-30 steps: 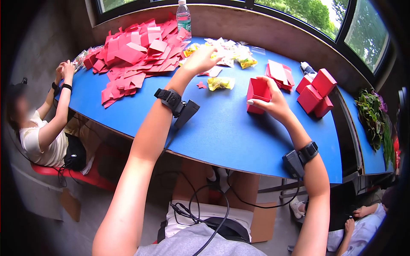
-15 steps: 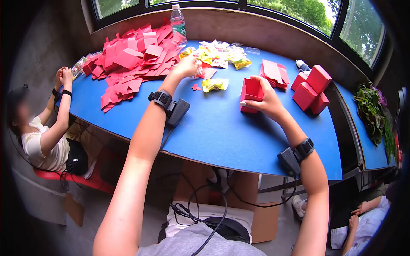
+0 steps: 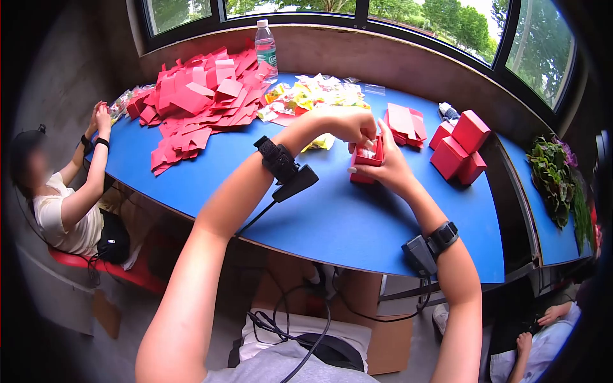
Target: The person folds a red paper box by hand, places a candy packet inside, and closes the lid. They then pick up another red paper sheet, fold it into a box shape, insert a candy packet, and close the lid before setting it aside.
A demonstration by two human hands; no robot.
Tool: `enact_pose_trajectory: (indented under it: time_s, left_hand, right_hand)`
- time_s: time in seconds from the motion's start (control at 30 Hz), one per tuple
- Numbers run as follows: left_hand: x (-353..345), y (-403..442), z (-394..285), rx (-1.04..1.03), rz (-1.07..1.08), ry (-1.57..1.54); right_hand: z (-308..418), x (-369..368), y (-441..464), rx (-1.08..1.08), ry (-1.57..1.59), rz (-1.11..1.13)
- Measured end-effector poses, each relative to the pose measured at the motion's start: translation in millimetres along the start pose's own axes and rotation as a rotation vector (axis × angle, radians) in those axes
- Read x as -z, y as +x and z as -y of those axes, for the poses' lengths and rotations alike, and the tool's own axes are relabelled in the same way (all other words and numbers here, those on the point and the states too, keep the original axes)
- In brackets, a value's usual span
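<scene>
My right hand is wrapped round a small open-topped red box, holding it at the table. Over the box's opening, my left hand has its fingers pinched together at the rim. Something white shows inside the box beneath those fingertips; whether they still grip it is hidden. A yellow wrapped packet lies partly covered by my left wrist. Behind it spreads a pile of white and yellow wrapped sweets.
Red card pieces form a big heap at the left, beside a water bottle. Flat red boxes and stacked closed red boxes stand right. A person sits left, another lower right. Plants lie on a side table.
My left hand has moved right from the wrapped sweets to the red box's opening. White contents now show in the box, which my right hand still holds.
</scene>
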State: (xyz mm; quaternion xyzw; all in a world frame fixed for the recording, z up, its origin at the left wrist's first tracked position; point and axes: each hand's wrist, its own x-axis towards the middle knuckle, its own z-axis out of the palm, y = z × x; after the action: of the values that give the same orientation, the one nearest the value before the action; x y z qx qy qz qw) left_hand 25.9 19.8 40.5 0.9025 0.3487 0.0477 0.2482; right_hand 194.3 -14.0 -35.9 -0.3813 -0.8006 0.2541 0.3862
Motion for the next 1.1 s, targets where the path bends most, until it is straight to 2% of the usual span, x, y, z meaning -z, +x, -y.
enact_pose_trajectory:
  time_s: [0.13,0.17,0.2,0.27,0.3,0.33,0.43,0.5,0.53,0.6,0.73,0.8,0.83,0.87,0.93,0.97,1.07,1.1]
  left_hand:
    - [-2.4,5.9,-14.3,0.033,-0.003,0.178]
    - [-5.3,9.0,-19.1,0.130,-0.032,0.305]
    - [-14.6,10.7,-17.3,0.132,-0.026,0.299]
    - [-35.3,14.3,-13.0,0.042,-0.521,0.568]
    - [-34.9,14.7,-24.9,0.125,-0.474,0.647]
    - [-40.0,16.7,-23.2,0.072,-0.563,0.696]
    - [-39.9,15.2,-18.2,0.041,-0.638,0.720]
    - [-32.0,6.0,-14.7,0.188,-0.547,0.454]
    - [-29.5,4.7,-4.8,0.167,-0.558,0.323]
    - [-28.4,2.5,-1.6,0.212,-0.517,0.280]
    - [-39.8,5.3,-0.4,0.231,-0.655,0.237]
    - [-42.2,19.7,8.6,0.315,-0.719,0.437]
    - [-37.7,26.8,8.6,0.437,-0.627,0.430]
    - [-32.8,31.9,13.6,0.460,-0.566,0.386]
    - [-22.6,42.5,21.3,0.485,-0.278,0.303]
    - [-22.3,46.9,31.6,0.484,-0.279,0.306]
    - [-13.5,44.0,26.6,0.390,0.001,0.155]
    - [-6.1,33.1,24.9,0.355,-0.018,0.065]
  right_hand:
    - [3.3,2.3,1.3,0.046,0.074,0.074]
    - [5.2,2.4,1.0,0.049,0.066,0.066]
    - [5.3,2.5,1.3,0.043,0.071,0.069]
    - [4.3,3.2,0.6,0.027,0.083,0.062]
    - [3.1,1.9,0.1,0.050,0.106,0.040]
    - [4.3,1.6,-0.8,0.053,0.106,0.041]
    - [15.1,4.6,-1.8,0.026,0.126,0.059]
    - [8.5,3.1,-0.9,0.030,0.052,0.037]
    - [3.9,1.9,-0.7,0.030,-0.021,0.015]
    - [-2.9,0.4,0.9,0.050,-0.030,0.025]
    - [2.3,2.2,0.9,0.020,-0.026,0.040]
    - [-1.2,0.5,0.5,0.025,-0.032,0.034]
    - [-2.9,-1.0,-0.1,0.059,-0.064,0.009]
    - [-3.2,-2.4,0.2,0.096,-0.096,-0.016]
    - [2.4,-0.2,-0.4,0.077,-0.063,0.011]
    - [4.1,1.4,-1.1,0.050,-0.029,0.031]
    - [2.4,2.3,-0.3,0.068,-0.060,0.044]
    - [6.9,3.4,-1.2,0.045,-0.056,0.055]
